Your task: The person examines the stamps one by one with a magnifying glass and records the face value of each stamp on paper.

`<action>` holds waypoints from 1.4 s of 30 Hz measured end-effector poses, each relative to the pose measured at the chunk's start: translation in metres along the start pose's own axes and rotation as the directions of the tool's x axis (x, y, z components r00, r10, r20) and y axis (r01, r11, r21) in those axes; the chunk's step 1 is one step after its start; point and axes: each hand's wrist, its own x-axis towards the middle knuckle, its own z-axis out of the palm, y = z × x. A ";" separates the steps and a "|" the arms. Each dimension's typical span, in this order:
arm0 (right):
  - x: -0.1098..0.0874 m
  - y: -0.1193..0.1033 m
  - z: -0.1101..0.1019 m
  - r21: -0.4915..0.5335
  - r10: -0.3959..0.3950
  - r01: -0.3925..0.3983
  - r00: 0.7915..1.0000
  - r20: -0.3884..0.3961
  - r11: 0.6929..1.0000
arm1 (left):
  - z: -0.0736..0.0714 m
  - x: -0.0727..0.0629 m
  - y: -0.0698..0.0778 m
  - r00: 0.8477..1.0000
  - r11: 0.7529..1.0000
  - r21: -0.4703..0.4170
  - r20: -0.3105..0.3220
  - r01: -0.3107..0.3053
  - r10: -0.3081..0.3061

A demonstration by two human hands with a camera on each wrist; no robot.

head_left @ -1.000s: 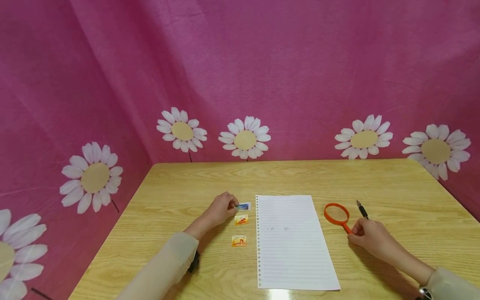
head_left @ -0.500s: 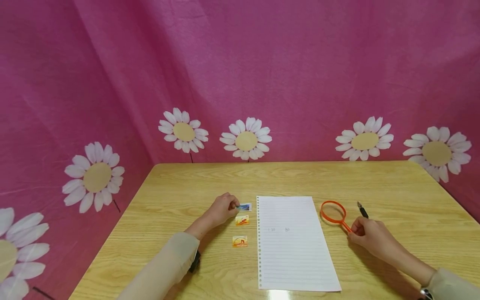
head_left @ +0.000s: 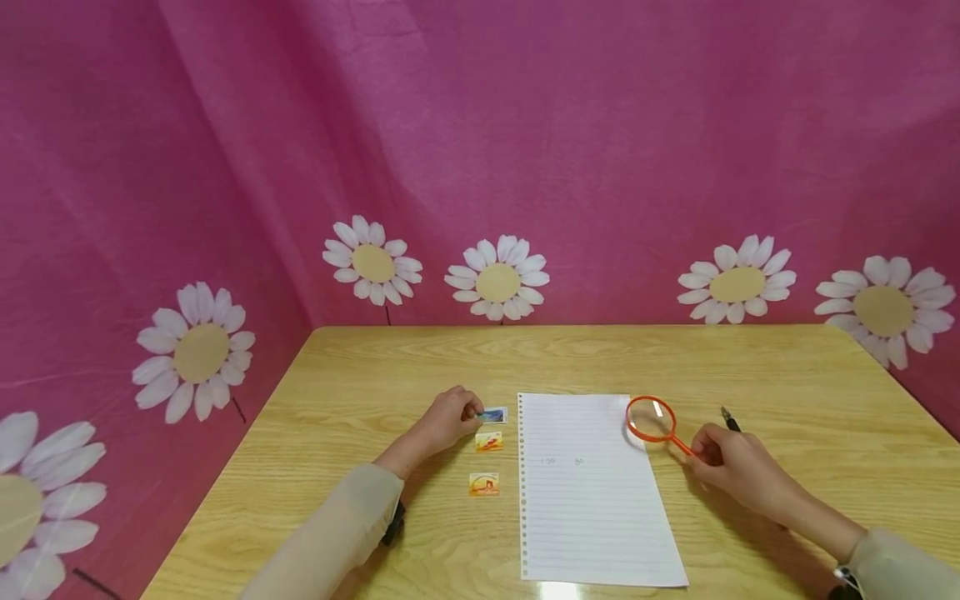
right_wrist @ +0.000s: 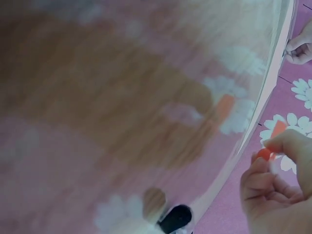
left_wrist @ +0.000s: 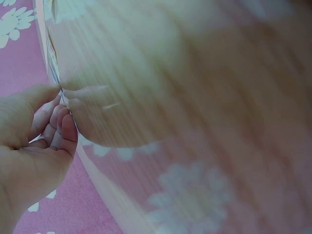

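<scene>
My left hand (head_left: 444, 419) pinches the left edge of a blue stamp (head_left: 495, 415) lying on the table in the head view. Two orange-yellow stamps lie nearer me: an upper stamp (head_left: 489, 442) and a lower stamp (head_left: 483, 484). In the left wrist view the thumb and curled fingers of the left hand (left_wrist: 41, 126) meet at the table surface. My right hand (head_left: 738, 462) grips the handle of an orange magnifying glass (head_left: 672, 435), its lens above the paper's upper right edge. In the right wrist view, the right hand (right_wrist: 278, 180) holds the orange handle (right_wrist: 264, 154).
A lined sheet of paper (head_left: 600, 525) with "120" and "80" written on it lies between the hands. The tip of a black pen (head_left: 730, 419) shows behind the right hand. The wooden table (head_left: 375, 367) meets a pink flowered cloth at its back edge.
The right hand has swung the magnifying glass left and raised it, bringing its lens over the paper's edge. The left hand stays at the blue stamp. The head view shifts slightly.
</scene>
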 end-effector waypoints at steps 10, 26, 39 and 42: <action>0.010 -0.001 0.004 0.104 -0.158 0.162 0.986 -0.045 0.981 | -0.002 -0.001 0.001 1.000 0.999 -0.034 0.012 0.008 -0.007; 0.030 -0.005 0.016 0.179 -0.259 0.262 0.965 -0.039 0.948 | -0.002 -0.001 -0.002 1.000 0.998 -0.057 0.020 0.012 -0.011; 0.047 -0.017 0.026 0.227 -0.331 0.321 0.944 0.005 0.919 | -0.002 0.000 -0.004 0.999 0.999 -0.042 0.028 0.017 -0.015; 0.050 -0.019 0.029 0.230 -0.346 0.336 0.938 0.005 0.913 | -0.003 0.000 -0.004 1.000 0.999 -0.035 0.026 0.013 -0.012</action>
